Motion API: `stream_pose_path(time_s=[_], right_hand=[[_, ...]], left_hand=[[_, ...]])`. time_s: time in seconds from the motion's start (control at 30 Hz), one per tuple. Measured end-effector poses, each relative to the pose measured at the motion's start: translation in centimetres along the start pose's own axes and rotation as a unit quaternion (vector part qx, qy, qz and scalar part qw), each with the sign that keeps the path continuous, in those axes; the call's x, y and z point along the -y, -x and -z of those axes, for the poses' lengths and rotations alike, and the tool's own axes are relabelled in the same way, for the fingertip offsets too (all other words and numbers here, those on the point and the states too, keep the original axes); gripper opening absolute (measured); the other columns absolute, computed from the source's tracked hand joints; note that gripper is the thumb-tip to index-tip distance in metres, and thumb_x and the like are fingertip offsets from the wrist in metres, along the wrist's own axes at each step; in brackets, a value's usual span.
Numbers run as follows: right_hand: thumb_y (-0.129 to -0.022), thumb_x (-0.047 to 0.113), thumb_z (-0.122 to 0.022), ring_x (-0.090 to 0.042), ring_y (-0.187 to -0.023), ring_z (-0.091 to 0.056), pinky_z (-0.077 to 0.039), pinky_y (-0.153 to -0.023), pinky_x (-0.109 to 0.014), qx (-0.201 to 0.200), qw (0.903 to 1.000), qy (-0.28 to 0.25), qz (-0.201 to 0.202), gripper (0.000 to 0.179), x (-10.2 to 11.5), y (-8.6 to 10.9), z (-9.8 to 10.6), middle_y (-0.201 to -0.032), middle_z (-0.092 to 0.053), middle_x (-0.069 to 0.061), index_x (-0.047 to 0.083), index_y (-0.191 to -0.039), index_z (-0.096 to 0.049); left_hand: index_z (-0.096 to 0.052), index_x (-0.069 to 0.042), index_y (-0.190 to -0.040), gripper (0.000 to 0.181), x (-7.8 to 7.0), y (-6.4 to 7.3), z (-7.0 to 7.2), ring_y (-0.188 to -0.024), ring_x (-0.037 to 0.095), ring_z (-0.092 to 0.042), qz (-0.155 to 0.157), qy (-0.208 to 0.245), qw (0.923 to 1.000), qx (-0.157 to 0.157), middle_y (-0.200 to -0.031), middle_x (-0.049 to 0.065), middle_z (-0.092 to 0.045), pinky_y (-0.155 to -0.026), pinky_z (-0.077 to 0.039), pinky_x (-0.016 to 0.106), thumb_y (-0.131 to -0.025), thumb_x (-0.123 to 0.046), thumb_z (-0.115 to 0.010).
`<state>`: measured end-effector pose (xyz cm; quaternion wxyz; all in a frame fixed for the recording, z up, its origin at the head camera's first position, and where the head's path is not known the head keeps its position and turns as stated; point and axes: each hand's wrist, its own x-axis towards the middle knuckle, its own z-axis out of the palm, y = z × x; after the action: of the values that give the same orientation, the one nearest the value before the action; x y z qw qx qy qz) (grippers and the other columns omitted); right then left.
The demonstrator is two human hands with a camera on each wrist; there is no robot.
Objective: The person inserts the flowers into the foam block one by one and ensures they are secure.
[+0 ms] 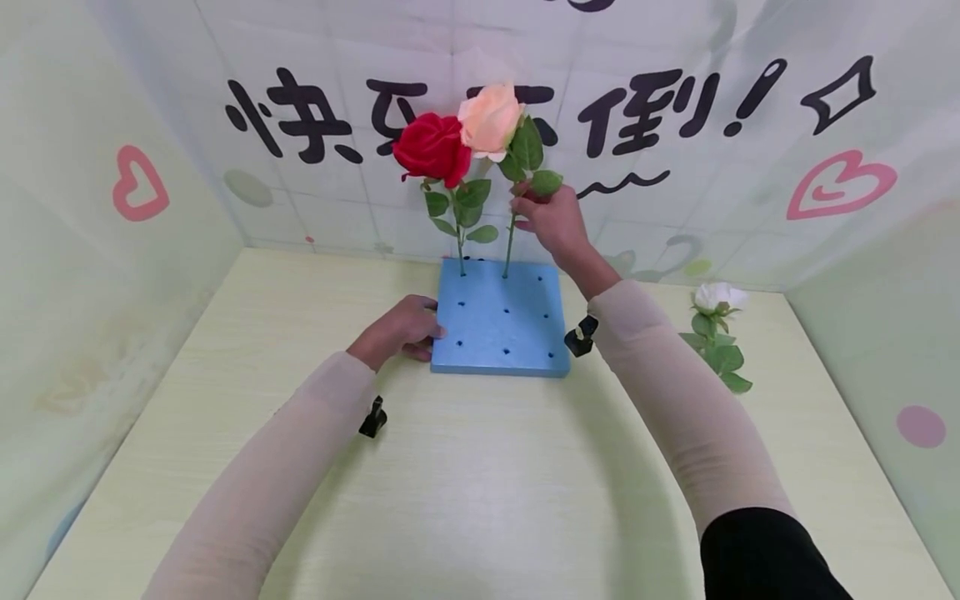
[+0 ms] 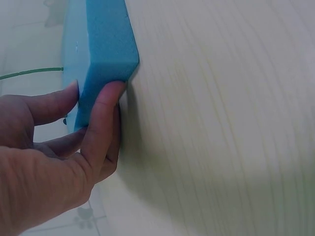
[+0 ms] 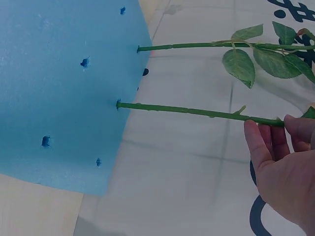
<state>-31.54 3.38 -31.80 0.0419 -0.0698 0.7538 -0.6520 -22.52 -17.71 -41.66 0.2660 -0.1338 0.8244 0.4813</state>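
Observation:
A blue foam block with rows of small holes lies on the table. At its left edge my left hand grips it, thumb on the top face and fingers against the side, as the left wrist view shows. My right hand pinches the green stem of a peach rose, whose lower end sits in a back-row hole. Beside it a red rose stands upright in the back-left hole, its leaves partly seen in the right wrist view.
A white rose with green leaves lies on the table to the right. Behind the block hangs a pale printed cloth with black characters. Similar cloth walls stand at both sides.

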Motion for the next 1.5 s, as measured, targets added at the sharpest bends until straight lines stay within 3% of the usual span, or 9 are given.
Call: stream_pose_path(time_s=[0.2,0.57,1.07,1.5], right_hand=[[-0.095,0.007,-0.061,-0.021,-0.104,-0.061,-0.058,-0.086,-0.034,0.005,0.9996,0.021,0.017,0.016,-0.2,-0.1,-0.3,-0.117,-0.063,-0.01,0.003,-0.11,-0.061],[-0.098,0.015,-0.058,-0.018,-0.101,-0.065,-0.058,-0.08,-0.027,-0.009,0.9889,0.13,0.071,0.02,-1.0,0.3,-0.9,-0.116,-0.066,-0.009,0.004,-0.114,-0.063],[-0.099,0.018,-0.057,-0.019,-0.1,-0.067,-0.058,-0.077,-0.022,-0.032,0.9786,0.185,0.085,0.021,-1.7,0.7,-1.7,-0.116,-0.066,-0.009,0.006,-0.114,-0.065],[-0.099,0.016,-0.056,-0.02,-0.099,-0.068,-0.058,-0.079,-0.024,-0.043,0.9762,0.183,0.108,0.019,-2.3,0.4,-1.2,-0.107,-0.067,-0.01,0.004,-0.109,-0.066]], left_hand=[[-0.029,-0.003,-0.151,0.063,0.0,0.0,0.2,-0.088,0.028,-0.065,-0.004,0.003,1.0,-0.001,-0.112,0.022,-0.061,-0.067,-0.061,0.034,-0.095,-0.004,-0.057],[-0.03,-0.004,-0.151,0.061,0.0,0.1,-0.1,-0.088,0.028,-0.065,-0.001,0.001,1.0,-0.003,-0.112,0.022,-0.062,-0.067,-0.061,0.034,-0.096,-0.003,-0.056],[-0.031,-0.003,-0.151,0.061,0.3,-0.1,0.0,-0.089,0.027,-0.065,-0.002,-0.002,1.0,-0.005,-0.112,0.022,-0.062,-0.066,-0.061,0.034,-0.096,-0.004,-0.056],[-0.03,-0.002,-0.151,0.061,0.2,0.4,-0.2,-0.089,0.028,-0.065,-0.01,-0.013,0.9998,-0.01,-0.112,0.022,-0.062,-0.065,-0.061,0.033,-0.096,-0.005,-0.056]])
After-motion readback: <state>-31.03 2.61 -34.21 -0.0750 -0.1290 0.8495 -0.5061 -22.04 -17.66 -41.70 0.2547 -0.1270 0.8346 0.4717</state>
